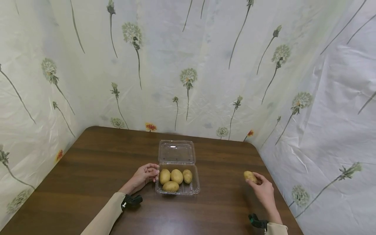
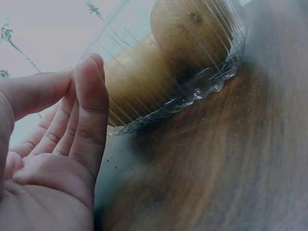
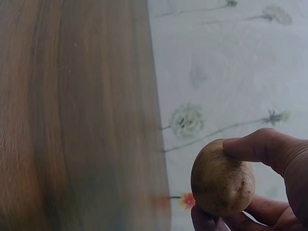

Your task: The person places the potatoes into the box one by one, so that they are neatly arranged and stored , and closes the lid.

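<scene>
A clear plastic clamshell container (image 1: 194,188) sits on the table with its lid (image 1: 177,152) tipped back, and several potatoes (image 1: 177,176) lie inside, mostly toward its left side. At its left wall, my left hand (image 1: 146,174) pinches the rim between thumb and fingers; the left wrist view shows the thumb (image 2: 43,89) against the fingertips there, next to a potato (image 2: 139,82) behind the ribbed wall. Well to the right, my right hand (image 1: 264,190) grips a single potato (image 1: 250,176) above the table. In the right wrist view that potato (image 3: 221,178) is held between thumb and fingers.
The dark brown wooden table (image 1: 111,150) has rounded far corners. A pale curtain (image 1: 211,81) with a dandelion print hangs behind it and along both sides. Its right edge runs close by my right hand. Each wrist wears a black strap (image 1: 131,200).
</scene>
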Motion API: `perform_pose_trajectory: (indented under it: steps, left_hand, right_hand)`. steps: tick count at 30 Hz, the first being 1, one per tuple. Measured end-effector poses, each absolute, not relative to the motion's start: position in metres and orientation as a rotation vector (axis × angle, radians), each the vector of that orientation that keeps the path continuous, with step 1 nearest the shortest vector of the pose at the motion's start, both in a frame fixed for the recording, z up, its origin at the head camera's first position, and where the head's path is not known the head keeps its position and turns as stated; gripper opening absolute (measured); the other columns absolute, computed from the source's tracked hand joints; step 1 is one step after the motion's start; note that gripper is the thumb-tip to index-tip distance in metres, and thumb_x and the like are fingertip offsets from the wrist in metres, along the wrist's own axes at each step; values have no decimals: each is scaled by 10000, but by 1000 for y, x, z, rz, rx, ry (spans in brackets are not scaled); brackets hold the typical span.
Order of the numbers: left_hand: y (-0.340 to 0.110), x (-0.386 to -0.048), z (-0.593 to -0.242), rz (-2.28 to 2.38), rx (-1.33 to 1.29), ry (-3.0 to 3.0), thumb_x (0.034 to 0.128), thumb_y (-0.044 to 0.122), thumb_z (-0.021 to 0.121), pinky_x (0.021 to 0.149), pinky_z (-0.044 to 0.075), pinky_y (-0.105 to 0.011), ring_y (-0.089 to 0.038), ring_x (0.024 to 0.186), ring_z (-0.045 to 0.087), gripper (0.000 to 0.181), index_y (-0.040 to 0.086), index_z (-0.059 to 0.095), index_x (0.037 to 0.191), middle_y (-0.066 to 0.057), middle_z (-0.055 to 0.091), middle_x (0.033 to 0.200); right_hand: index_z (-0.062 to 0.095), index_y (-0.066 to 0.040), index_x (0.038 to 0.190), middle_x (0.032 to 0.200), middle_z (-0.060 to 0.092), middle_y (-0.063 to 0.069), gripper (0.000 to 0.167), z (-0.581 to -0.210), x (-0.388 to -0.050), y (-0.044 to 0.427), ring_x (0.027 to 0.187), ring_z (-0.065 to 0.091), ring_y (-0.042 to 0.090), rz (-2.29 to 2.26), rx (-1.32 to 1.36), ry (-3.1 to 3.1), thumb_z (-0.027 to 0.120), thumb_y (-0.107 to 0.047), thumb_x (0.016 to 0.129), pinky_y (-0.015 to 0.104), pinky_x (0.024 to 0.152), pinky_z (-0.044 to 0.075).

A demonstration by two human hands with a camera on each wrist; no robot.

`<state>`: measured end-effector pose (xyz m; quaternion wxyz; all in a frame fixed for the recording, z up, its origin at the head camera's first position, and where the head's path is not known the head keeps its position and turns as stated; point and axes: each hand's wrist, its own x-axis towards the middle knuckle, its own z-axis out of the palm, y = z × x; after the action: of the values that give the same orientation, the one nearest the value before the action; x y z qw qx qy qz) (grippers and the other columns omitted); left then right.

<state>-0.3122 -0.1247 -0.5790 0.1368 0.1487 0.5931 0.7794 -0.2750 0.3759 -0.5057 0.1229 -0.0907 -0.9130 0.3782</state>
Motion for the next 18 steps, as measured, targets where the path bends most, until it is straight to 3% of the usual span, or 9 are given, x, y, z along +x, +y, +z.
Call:
perform_pose_trajectory:
  steps: [18]
  left_hand:
    - [-124, -313, -579, 2259, 398, 1720, 952, 79, 596, 625, 515, -217, -99, 699, 611, 362, -80, 413, 1222, -2, 628, 800]
  right_hand:
    - [532, -46, 1348, 1274, 594, 253, 574, -491, -287, 344, 1123, 610, 349, 1158, -145, -2678, 700, -346, 887, 141, 695, 460]
